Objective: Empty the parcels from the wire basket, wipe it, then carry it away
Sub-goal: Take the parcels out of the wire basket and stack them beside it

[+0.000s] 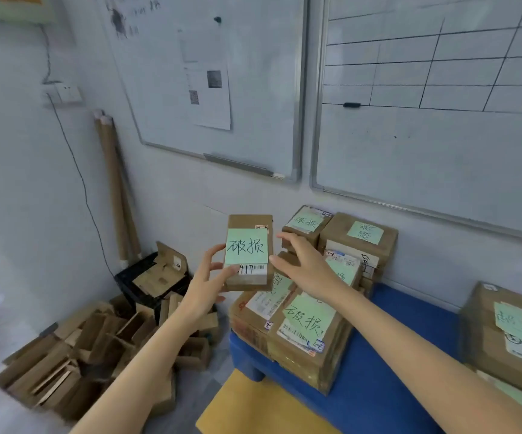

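A small brown cardboard parcel [248,239] with a green handwritten note and a barcode label is held upright in the air. My left hand [208,281] grips its lower left edge. My right hand [303,264] is at its right edge, fingers spread and touching the side. Behind and below it, several brown parcels [303,327] with green notes are stacked on a blue platform [388,383]. The wire basket is not in view.
Flattened cardboard pieces [75,355] lie heaped on the floor at left, beside a black crate [147,283] and cardboard tubes [115,189] leaning in the corner. Whiteboards [425,136] hang on the wall. Another parcel [510,333] sits at right. A yellow surface [237,408] lies below.
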The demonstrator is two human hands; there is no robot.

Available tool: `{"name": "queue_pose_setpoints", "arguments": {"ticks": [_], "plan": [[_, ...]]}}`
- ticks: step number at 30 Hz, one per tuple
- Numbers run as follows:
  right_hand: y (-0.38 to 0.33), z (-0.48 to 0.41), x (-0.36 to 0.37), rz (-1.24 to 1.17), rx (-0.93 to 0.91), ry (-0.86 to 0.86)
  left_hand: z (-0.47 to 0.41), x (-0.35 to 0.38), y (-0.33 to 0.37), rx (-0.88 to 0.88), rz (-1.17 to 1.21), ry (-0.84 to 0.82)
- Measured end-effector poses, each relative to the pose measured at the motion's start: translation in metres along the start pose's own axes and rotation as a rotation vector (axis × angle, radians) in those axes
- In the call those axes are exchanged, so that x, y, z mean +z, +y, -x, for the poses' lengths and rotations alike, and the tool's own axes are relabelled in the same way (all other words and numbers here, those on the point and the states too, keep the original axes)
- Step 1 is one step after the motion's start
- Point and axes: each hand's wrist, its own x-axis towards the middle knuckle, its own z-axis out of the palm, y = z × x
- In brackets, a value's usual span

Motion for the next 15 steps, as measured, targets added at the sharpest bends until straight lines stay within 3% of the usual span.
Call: {"name": "queue_pose_setpoints", "arguments": {"ticks": [10,15], "plan": [[0.06,-0.025,-0.025,0.143,0.201,0.137,-0.091,0.027,-0.055,-0.152,-0.036,-0.263],[0.072,-0.033,-0.021,0.169,0.262,0.181,-0.11,0.035,-0.075,-0.136,-0.133,-0.332]]}}
